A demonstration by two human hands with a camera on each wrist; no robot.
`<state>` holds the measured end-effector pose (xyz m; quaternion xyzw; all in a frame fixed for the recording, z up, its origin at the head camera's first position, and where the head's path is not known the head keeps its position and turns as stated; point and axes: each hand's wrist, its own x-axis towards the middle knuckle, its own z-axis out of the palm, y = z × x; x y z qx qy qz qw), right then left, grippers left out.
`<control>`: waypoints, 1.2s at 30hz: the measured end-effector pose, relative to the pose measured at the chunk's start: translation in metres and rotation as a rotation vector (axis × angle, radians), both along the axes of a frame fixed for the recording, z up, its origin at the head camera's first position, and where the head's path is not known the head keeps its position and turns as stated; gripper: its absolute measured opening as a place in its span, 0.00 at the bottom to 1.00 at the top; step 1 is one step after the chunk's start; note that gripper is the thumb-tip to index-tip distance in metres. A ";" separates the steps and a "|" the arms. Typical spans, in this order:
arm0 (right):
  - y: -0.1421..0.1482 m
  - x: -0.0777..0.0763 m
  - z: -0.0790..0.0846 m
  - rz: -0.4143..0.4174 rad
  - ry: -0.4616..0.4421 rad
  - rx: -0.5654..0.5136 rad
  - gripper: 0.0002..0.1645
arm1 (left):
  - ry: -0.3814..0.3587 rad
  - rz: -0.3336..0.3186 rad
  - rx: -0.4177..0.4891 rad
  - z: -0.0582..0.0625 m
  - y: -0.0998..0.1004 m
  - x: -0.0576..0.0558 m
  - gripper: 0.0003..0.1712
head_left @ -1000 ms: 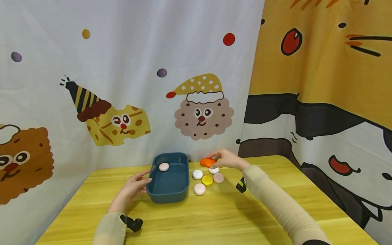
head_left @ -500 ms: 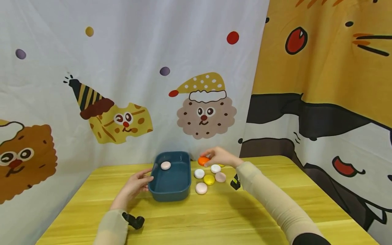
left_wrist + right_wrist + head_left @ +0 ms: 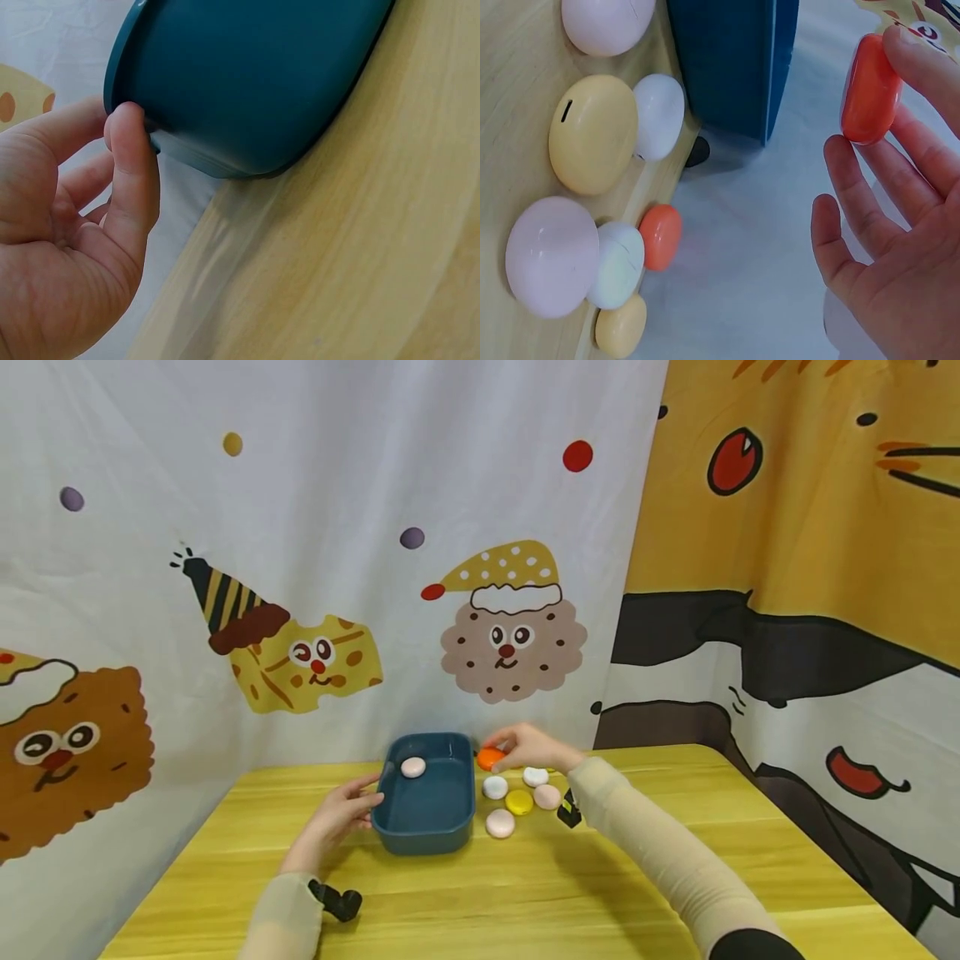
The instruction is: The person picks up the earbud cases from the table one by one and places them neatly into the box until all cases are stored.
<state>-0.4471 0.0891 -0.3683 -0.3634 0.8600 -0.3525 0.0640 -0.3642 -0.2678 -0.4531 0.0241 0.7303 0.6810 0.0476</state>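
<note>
My right hand [image 3: 534, 747] pinches an orange rounded disc [image 3: 871, 88] between thumb and fingers, held up just right of the dark blue tub [image 3: 423, 843]. In the right wrist view its other fingers are spread. With thumb and forefinger, my left hand [image 3: 82, 217] grips the tub's left rim. Inside the tub lies one pale pink disc [image 3: 412, 767]. Several more glossy discs lie on the table to the right, among them a yellow disc [image 3: 519, 802], a white disc [image 3: 495, 787] and a pink disc [image 3: 500, 823]. A second orange disc [image 3: 661, 237] rests on the table, hidden in the head view.
The tub stands on a yellow wood-grain table [image 3: 480, 910], near its back edge. A white curtain [image 3: 337, 485] with cartoon prints hangs right behind it. On the right is a second curtain [image 3: 810, 643] with a large cartoon animal.
My right hand has drawn the orange disc left, away from the others and up beside the tub. My left hand keeps its hold on the rim. The head view has shifted slightly.
</note>
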 end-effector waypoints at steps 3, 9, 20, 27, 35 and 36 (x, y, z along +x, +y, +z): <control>-0.005 0.001 -0.001 0.010 0.004 0.002 0.27 | -0.004 0.000 0.005 -0.001 0.000 0.000 0.33; -0.014 0.004 -0.001 0.024 -0.016 -0.027 0.28 | -0.004 0.001 0.007 0.000 -0.001 -0.001 0.35; -0.034 0.004 -0.007 0.026 -0.069 -0.051 0.28 | 0.000 0.025 -0.006 -0.001 0.001 -0.001 0.34; -0.047 0.002 -0.006 0.063 -0.030 -0.059 0.28 | 0.012 0.028 -0.006 -0.002 0.002 0.001 0.34; -0.064 0.003 0.001 0.085 -0.020 -0.045 0.28 | 0.019 0.012 -0.009 -0.002 0.001 0.001 0.33; -0.066 0.003 0.002 0.085 -0.017 -0.039 0.28 | 0.022 0.012 -0.007 -0.002 0.000 0.001 0.33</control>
